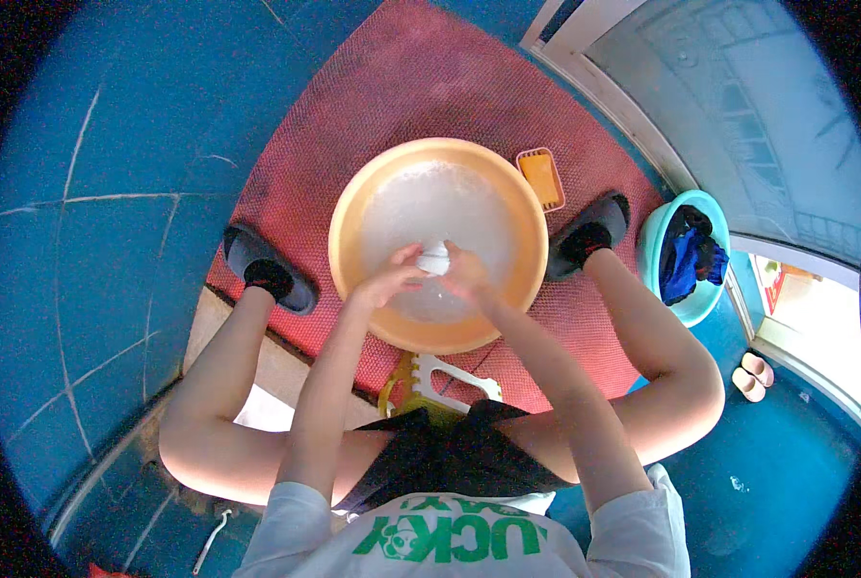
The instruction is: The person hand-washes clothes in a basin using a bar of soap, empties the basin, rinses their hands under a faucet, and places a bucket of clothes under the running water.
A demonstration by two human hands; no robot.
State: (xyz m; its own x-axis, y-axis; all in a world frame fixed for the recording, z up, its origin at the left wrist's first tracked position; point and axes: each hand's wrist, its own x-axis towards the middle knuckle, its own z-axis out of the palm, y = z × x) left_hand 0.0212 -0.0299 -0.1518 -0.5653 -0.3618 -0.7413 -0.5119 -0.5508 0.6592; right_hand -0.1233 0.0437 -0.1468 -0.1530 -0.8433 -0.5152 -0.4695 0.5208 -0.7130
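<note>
Right — small white bunched item, probably cloth [434, 258], sits near the centre of the big pale-orange round plastic basin [346, 246], over cloudy whitish water [430, 207]. Both bare hands are on it.

Key relation: item is at about 2 o'clock from the left hand [395, 280] and about 10 o'clock from the right hand [464, 271]. It's compact; long axis looks roughly 12-to-6, but too small to be sure. Neither hand is clearly nearer — it's wedged between them, touching both.

Left fingers: curled, slightly parted, tips against the item's 9 o'clock side. Right fingers: thumb side pressed to its 3 o'clock side; the rest point down and partly hide, so can't tell whether they're spread. Net: item pinched between the two hands. Forearms come in from 7 and 5.

Around the basin: pink-rimmed rectangular dish with an orange inside [534, 152], just off the rim at 1–2 o'clock. Turquoise round plastic tub [651, 252] well off at 3, holding dark and blue clothes [684, 258]. White-and-yellow plastic stool [429, 363] at 6. Basin stands on a red textured mat [392, 72].
</note>
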